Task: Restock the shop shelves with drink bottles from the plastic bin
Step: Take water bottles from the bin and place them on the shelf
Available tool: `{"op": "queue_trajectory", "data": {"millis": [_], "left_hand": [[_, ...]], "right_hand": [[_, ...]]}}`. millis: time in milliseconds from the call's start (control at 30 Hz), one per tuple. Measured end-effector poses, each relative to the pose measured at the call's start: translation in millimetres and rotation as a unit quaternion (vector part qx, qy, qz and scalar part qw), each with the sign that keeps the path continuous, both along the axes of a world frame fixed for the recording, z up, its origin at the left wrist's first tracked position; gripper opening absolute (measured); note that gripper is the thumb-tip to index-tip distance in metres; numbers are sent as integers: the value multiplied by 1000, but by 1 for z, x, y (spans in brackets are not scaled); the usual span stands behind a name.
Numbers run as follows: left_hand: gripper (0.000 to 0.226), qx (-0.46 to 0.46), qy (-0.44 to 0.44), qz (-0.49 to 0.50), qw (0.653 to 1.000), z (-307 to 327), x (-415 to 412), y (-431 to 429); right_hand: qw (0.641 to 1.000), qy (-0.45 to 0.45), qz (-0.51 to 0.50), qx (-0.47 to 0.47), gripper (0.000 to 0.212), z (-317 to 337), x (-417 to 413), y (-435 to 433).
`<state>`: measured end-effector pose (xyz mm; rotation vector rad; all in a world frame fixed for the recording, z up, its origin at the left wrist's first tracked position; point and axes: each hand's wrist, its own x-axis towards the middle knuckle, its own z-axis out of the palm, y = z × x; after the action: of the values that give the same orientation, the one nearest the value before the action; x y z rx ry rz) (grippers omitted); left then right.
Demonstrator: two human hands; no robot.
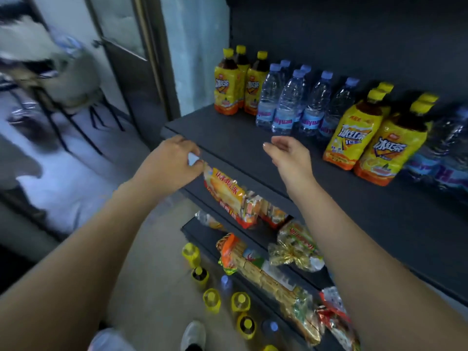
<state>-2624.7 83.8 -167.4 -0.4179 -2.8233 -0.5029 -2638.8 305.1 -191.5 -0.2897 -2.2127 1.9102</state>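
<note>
Left hand [172, 164] pinches white tag [193, 158], right hand [288, 155] spread, near three leftmost tea bottles [227, 93].

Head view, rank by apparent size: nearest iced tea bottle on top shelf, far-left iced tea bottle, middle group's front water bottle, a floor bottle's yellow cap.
1. Nearest iced tea bottle, closest to the camera.
2. Far-left iced tea bottle and front water bottle: look alike, unranked.
3. Floor bottle's yellow cap.

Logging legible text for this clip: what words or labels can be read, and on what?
"冰红茶": yellow label, nearest tea bottle.
"ICE", rest hidden: second tea bottle.
"...diyuan": blue bands, water bottles.
Too blurred: red print on snack packs.
Unreadable: white tag pinched by left hand.
</note>
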Motion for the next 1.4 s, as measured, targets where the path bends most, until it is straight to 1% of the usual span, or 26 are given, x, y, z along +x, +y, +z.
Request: {"op": "queue_trajectory", "data": {"millis": [67, 133, 233, 367, 400, 533, 567, 667, 700, 733, 867, 933, 1000, 1100, 1167, 1333, 1400], "left_hand": [[73, -13, 1, 12, 1000, 13, 38, -14], [79, -19, -6, 47, 999, 27, 74, -34], [73, -7, 5, 111, 994, 40, 128, -63], [38, 22, -4, 188, 982, 38, 196, -94], [33, 26, -7, 203, 979, 33, 211, -103], [32, 34, -20, 265, 964, 8, 278, -136], [37, 34, -19, 276, 960, 2, 297, -143], [60, 43, -50, 309, 949, -16, 355, -164], [63, 48, -60, 322, 944, -24, 375, -169], [61, 52, -68, 334, 939, -31, 393, -175], [41, 66, -80, 378, 920, -63, 450, -193], [40, 75, -89, 396, 911, -78, 471, -200], [45, 85, -93, 411, 903, -94, 488, -207], [51, 102, -109, 432, 889, -121, 505, -217], [54, 106, -121, 440, 884, -141, 510, -223], [40, 118, -140, 470, 863, -195, 505, -238], [42, 111, -140, 479, 860, -219, 498, -246]], "right_hand": [[999, -2, 34, 0, 25, 11, 26, -17], [997, -6, 72, -13, 19, 21, 50, -36], [992, -17, 125, -8, 18, 26, 83, -69], [981, -24, 190, -18, 14, 21, 128, -115], [978, -23, 206, -20, 14, 19, 139, -126], [965, -27, 262, -13, 16, 0, 183, -171], [961, -31, 274, -7, 17, -6, 196, -181], [952, -51, 303, 3, 24, -27, 238, -211], [947, -63, 315, 4, 25, -36, 253, -222], [943, -73, 325, 6, 25, -45, 267, -232], [926, -110, 361, 8, 17, -86, 315, -265], [917, -129, 378, 16, 16, -107, 336, -278], [907, -144, 396, 26, 15, -129, 352, -289], [891, -161, 421, 49, 21, -159, 367, -302], [880, -180, 437, 57, 17, -180, 371, -311], [862, -204, 459, 72, 17, -244, 362, -334], [852, -218, 470, 73, 17, -271, 355, -343]]}}
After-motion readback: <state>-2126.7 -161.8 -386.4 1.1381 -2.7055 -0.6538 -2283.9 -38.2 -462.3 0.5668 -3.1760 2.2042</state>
